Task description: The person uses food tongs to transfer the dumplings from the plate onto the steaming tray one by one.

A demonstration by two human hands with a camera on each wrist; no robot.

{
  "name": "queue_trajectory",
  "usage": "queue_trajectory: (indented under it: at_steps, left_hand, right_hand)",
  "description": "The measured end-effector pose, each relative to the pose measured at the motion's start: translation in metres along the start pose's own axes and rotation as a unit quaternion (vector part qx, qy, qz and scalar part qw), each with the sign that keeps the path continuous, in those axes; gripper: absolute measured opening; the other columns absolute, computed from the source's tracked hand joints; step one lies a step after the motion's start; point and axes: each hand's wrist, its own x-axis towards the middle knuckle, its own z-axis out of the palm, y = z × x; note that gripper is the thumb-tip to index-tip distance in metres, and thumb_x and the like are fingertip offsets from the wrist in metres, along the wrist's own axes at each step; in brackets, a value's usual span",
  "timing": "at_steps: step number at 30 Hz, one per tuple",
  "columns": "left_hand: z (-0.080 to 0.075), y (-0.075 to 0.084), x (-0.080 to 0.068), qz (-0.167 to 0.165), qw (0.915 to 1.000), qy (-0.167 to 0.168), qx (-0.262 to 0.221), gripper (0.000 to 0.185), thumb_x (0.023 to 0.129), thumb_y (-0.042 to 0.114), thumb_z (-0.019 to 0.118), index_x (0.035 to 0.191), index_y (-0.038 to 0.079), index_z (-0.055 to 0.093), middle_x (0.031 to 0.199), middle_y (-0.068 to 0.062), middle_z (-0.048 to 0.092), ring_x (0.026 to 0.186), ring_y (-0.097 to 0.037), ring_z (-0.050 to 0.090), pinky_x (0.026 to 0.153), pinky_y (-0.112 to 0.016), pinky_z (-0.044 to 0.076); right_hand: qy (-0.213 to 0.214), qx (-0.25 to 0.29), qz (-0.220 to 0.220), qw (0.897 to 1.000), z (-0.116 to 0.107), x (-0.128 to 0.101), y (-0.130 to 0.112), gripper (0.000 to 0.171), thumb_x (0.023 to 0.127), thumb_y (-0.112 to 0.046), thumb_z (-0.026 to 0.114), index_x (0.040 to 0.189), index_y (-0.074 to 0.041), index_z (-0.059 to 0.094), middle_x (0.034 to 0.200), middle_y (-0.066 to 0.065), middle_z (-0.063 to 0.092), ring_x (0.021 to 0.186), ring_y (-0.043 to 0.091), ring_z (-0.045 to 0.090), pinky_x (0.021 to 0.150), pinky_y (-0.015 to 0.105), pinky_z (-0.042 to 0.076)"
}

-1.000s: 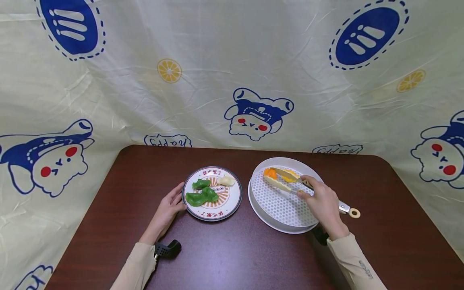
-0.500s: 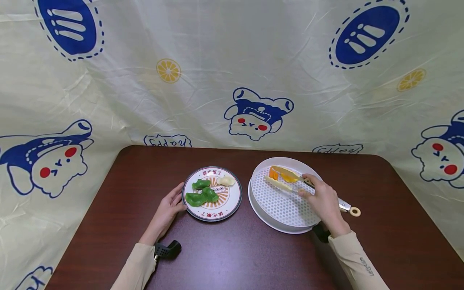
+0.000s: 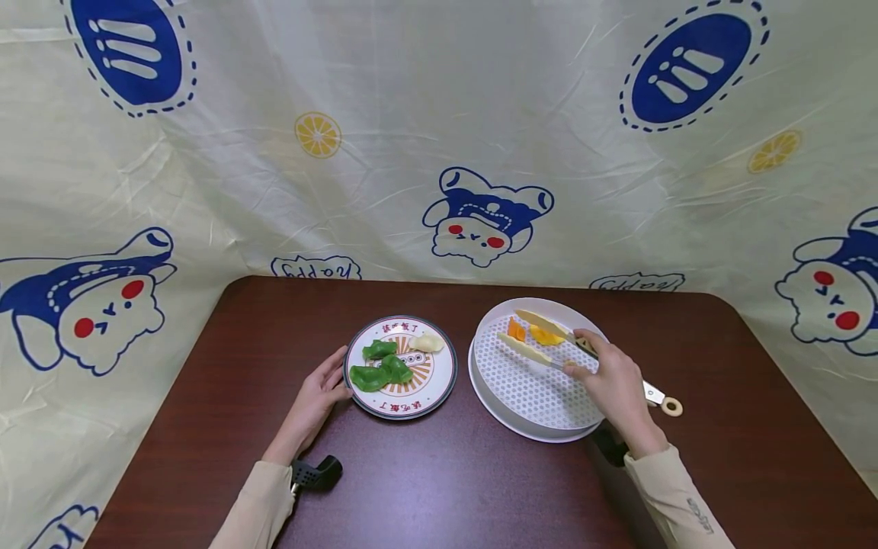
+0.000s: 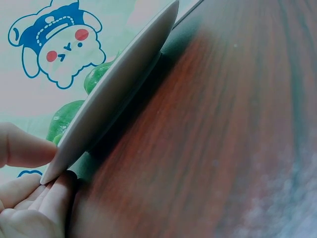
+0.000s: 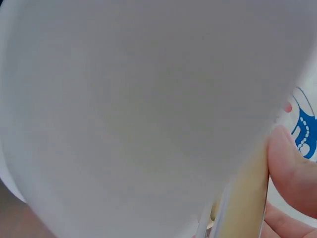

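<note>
My left hand (image 3: 321, 393) pinches the left rim of a white plate (image 3: 439, 389) with a dark-edged border and red lettering. The left wrist view shows the thumb (image 4: 27, 148) above the rim and fingers (image 4: 54, 201) beneath it. Several glossy green pieces (image 3: 370, 377) and one whitish piece (image 3: 427, 343) lie on the plate. My right hand (image 3: 615, 385) grips tongs (image 3: 524, 351), their tan tips spread apart inside a white perforated basket (image 3: 542, 400). An orange piece (image 3: 517, 329) lies between the tips, and a yellow piece (image 3: 545, 335) is partly covered by the upper arm.
The basket sits in a wider white basin (image 3: 483, 404). The tongs' handle end, with a cream ring (image 3: 671, 406), sticks out past the basket's right side. A dark brown table (image 3: 425, 488) lies below, and a printed curtain (image 3: 384, 152) hangs behind it.
The tongs' tips have spread wider, and the orange piece now lies apart from the upper tip. My right hand has shifted slightly right; the left hand and plate stay in place.
</note>
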Motion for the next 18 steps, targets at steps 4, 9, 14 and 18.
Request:
queue_trajectory:
  at_steps: [4, 9, 14, 18]
  left_hand:
    - [0.000, 0.001, 0.000, -0.003, 1.0000, 0.001, 0.001, 0.077, 0.078, -0.018, 0.047, 0.149, -0.008, 0.016, 0.154, -0.024, 0.015, 0.139, -0.030, 0.021, 0.092, -0.014, 0.040]
    - [0.000, 0.001, -0.001, -0.004, 1.0000, 0.002, 0.003, 0.077, 0.078, -0.017, 0.047, 0.149, -0.008, 0.016, 0.154, -0.024, 0.015, 0.140, -0.030, 0.020, 0.092, -0.014, 0.040]
    - [0.000, 0.000, 0.000, -0.004, 1.0000, 0.003, 0.004, 0.077, 0.078, -0.017, 0.047, 0.149, -0.008, 0.016, 0.154, -0.024, 0.015, 0.139, -0.030, 0.021, 0.092, -0.014, 0.040]
    - [0.000, 0.000, 0.000, -0.003, 1.0000, 0.005, 0.003, 0.078, 0.078, -0.018, 0.047, 0.149, -0.008, 0.016, 0.154, -0.024, 0.015, 0.139, -0.030, 0.022, 0.093, -0.015, 0.040]
  right_hand:
    - [0.006, 0.011, -0.009, 1.000, 0.000, -0.002, -0.006, 0.056, 0.079, -0.008, 0.075, 0.129, 0.005, 0.052, 0.124, 0.029, 0.055, 0.111, 0.047, 0.051, 0.088, 0.060, 0.040]
    - [0.005, 0.020, -0.021, 1.000, -0.001, -0.003, -0.018, 0.057, 0.079, -0.008, 0.075, 0.130, 0.003, 0.052, 0.125, 0.026, 0.056, 0.114, 0.045, 0.050, 0.091, 0.059, 0.039]
    - [0.018, 0.022, -0.057, 0.998, -0.001, -0.003, -0.032, 0.059, 0.075, -0.008, 0.079, 0.128, 0.000, 0.055, 0.117, 0.025, 0.061, 0.107, 0.042, 0.055, 0.086, 0.056, 0.041]
    - [0.023, 0.019, -0.087, 0.996, 0.001, -0.001, -0.043, 0.060, 0.073, -0.008, 0.080, 0.127, 0.001, 0.056, 0.112, 0.024, 0.063, 0.099, 0.039, 0.058, 0.081, 0.053, 0.044]
